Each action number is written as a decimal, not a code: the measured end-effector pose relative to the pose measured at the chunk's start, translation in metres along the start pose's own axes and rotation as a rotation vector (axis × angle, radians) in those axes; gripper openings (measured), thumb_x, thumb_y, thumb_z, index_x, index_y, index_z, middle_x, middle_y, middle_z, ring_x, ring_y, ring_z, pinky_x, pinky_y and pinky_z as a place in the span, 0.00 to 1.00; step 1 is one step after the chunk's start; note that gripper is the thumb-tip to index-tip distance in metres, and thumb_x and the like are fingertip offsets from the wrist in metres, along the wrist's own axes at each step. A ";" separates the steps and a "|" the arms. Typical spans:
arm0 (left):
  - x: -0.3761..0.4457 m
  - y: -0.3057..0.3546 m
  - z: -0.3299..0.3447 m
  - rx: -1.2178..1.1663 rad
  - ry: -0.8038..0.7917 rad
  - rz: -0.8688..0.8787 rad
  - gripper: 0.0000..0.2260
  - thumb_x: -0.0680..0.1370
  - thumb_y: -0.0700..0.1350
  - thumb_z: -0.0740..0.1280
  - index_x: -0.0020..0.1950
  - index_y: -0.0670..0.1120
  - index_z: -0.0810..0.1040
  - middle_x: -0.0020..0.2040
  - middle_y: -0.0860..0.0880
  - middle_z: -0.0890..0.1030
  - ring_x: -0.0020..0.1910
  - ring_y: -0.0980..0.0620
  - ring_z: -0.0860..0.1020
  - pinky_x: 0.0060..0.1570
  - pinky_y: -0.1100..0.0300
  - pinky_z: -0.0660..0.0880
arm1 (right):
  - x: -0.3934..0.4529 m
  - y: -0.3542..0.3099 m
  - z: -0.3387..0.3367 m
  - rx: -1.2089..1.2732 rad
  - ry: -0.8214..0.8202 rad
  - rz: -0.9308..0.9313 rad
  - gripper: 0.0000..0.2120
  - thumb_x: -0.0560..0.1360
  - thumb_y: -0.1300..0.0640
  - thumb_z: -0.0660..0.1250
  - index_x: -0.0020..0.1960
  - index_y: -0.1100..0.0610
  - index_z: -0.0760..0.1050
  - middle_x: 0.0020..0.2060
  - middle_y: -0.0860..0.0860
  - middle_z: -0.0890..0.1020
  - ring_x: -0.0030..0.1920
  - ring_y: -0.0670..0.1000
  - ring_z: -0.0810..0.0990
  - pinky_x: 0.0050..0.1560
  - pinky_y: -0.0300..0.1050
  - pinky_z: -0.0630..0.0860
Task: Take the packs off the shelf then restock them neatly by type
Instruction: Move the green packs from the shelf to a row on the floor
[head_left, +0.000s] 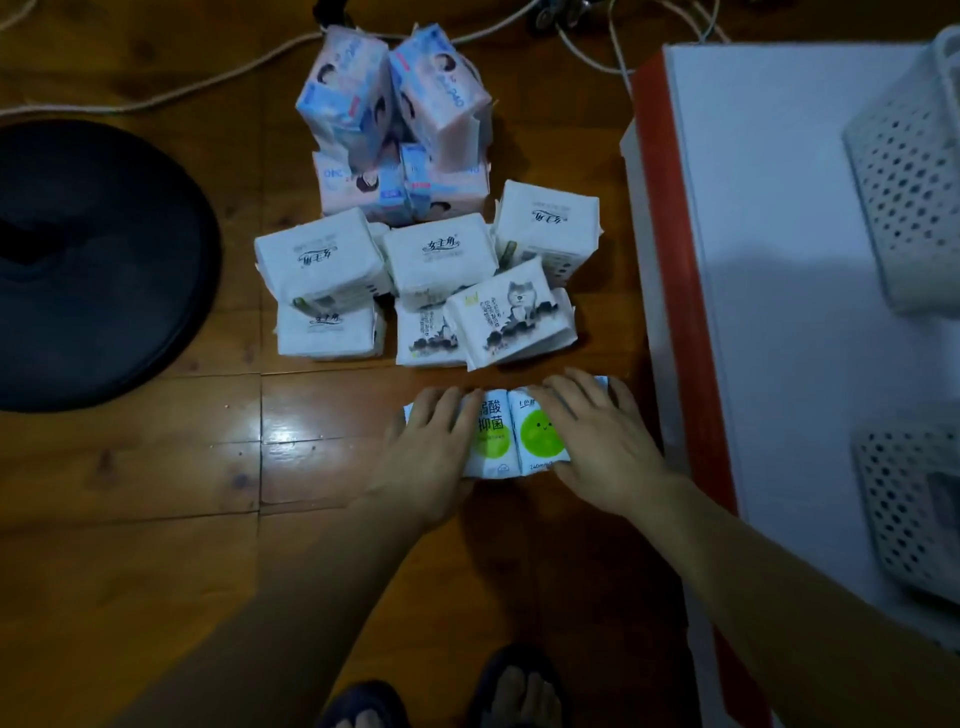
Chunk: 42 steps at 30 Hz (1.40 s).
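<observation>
Packs: 2 green-dot packs (511, 434), 4 pink packs (400, 135), 6 white packs (436, 254).

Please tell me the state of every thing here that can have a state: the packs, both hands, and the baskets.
White packs with green circles: side by side on the wooden floor, under both hands.
Left hand: fingers straight, resting on the green-circle packs.
Right hand: fingers straight, resting on them too.
Pink and blue packs: stacked in a pile.
White packs with black script: stacked, grouped together.
White perforated plastic baskets: on the white surface; contents unclear.
</observation>
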<state>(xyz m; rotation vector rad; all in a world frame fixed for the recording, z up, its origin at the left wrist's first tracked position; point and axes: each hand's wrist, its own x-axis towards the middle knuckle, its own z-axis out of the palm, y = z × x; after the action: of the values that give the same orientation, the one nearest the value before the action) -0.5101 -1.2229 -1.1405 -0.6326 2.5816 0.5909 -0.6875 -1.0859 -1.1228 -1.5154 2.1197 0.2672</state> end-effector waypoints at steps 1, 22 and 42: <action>0.000 0.000 0.001 0.001 -0.014 -0.009 0.44 0.74 0.59 0.69 0.80 0.50 0.46 0.78 0.48 0.55 0.76 0.44 0.52 0.69 0.39 0.66 | 0.000 0.000 0.000 0.008 -0.008 0.009 0.43 0.72 0.46 0.71 0.81 0.49 0.52 0.78 0.49 0.59 0.79 0.55 0.51 0.75 0.65 0.53; -0.174 0.108 -0.363 -0.055 0.361 -0.062 0.30 0.78 0.59 0.65 0.76 0.48 0.64 0.74 0.45 0.68 0.73 0.42 0.65 0.68 0.41 0.68 | -0.184 -0.076 -0.374 0.061 0.309 0.055 0.36 0.72 0.38 0.56 0.75 0.56 0.66 0.72 0.55 0.70 0.75 0.58 0.64 0.74 0.59 0.63; -0.373 0.282 -0.797 0.095 0.913 0.083 0.26 0.81 0.61 0.59 0.78 0.54 0.62 0.78 0.51 0.62 0.79 0.48 0.54 0.76 0.46 0.57 | -0.435 -0.122 -0.796 -0.022 0.821 0.117 0.34 0.79 0.36 0.54 0.80 0.51 0.54 0.79 0.51 0.59 0.79 0.54 0.53 0.78 0.57 0.53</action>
<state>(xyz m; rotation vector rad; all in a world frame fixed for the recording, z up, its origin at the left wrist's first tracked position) -0.5822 -1.2606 -0.2201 -0.9201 3.4595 0.2048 -0.7030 -1.1239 -0.2090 -1.6947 2.8267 -0.3661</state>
